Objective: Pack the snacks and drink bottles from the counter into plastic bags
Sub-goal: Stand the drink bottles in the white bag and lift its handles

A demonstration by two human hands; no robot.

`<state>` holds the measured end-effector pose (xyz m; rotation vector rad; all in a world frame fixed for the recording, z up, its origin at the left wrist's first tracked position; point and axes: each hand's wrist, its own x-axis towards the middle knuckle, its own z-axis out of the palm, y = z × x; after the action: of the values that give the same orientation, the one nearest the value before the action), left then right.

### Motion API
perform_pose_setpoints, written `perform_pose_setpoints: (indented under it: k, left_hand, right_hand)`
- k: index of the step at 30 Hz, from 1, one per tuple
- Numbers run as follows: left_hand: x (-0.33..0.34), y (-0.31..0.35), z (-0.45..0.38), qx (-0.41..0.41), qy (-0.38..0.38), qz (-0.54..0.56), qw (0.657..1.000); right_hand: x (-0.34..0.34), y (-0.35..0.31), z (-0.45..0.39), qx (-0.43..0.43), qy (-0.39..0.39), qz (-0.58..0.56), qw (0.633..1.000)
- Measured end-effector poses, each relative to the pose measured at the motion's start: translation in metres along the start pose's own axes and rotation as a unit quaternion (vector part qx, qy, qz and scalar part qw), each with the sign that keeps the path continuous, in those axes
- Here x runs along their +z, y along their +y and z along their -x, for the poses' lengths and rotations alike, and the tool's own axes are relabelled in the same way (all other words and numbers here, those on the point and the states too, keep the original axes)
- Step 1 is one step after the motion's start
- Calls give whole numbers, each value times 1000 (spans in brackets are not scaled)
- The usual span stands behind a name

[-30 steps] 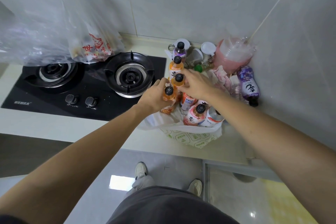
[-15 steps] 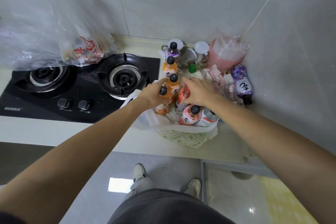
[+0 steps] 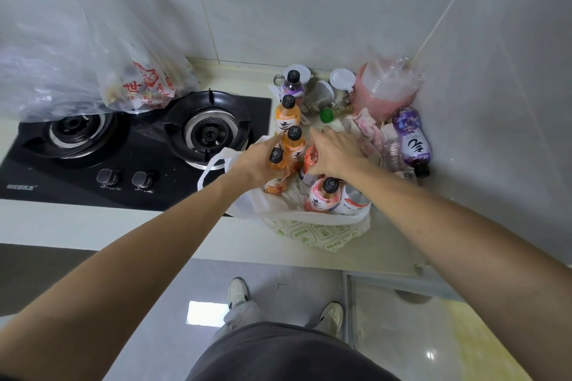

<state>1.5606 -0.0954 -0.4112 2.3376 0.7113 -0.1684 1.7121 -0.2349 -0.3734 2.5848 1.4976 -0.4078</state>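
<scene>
— What colours are the drinks?
— Three orange bottles (image 3: 288,114) with black caps, a pink bottle (image 3: 323,198), and two purple bottles (image 3: 411,136), also black-capped.
— And the bag?
— The white plastic bag (image 3: 247,198) is plain; under it lies a white bag with a green pattern (image 3: 322,233).
— Anything else?
— A black gas hob (image 3: 130,161), a cream worktop (image 3: 123,226), a clear bag with red lettering (image 3: 148,86), a pink stack of cups (image 3: 383,93), and pale grey wall tiles (image 3: 309,3).

White plastic bag (image 3: 312,219) sitting open on counter (image 3: 154,226) – orange bottles (image 3: 292,145) and pink bottle (image 3: 325,195) standing upright inside; purple bottle (image 3: 410,136) lying beside it.
</scene>
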Motion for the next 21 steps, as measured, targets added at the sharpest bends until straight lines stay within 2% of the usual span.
perform_pose_setpoints:
  k: [9, 17, 21]
  left_hand:
    - [-2, 4, 2, -5, 2, 1, 1000]
    - [-2, 6, 6, -12, 13, 11, 1000]
    - [-2, 6, 9, -12, 14, 29, 999]
  right_hand:
    - [-3, 13, -2, 21, 7, 5, 1000]
    - [-2, 25, 0, -8, 41, -34, 999]
    - [-3, 32, 5, 8, 45, -77, 996]
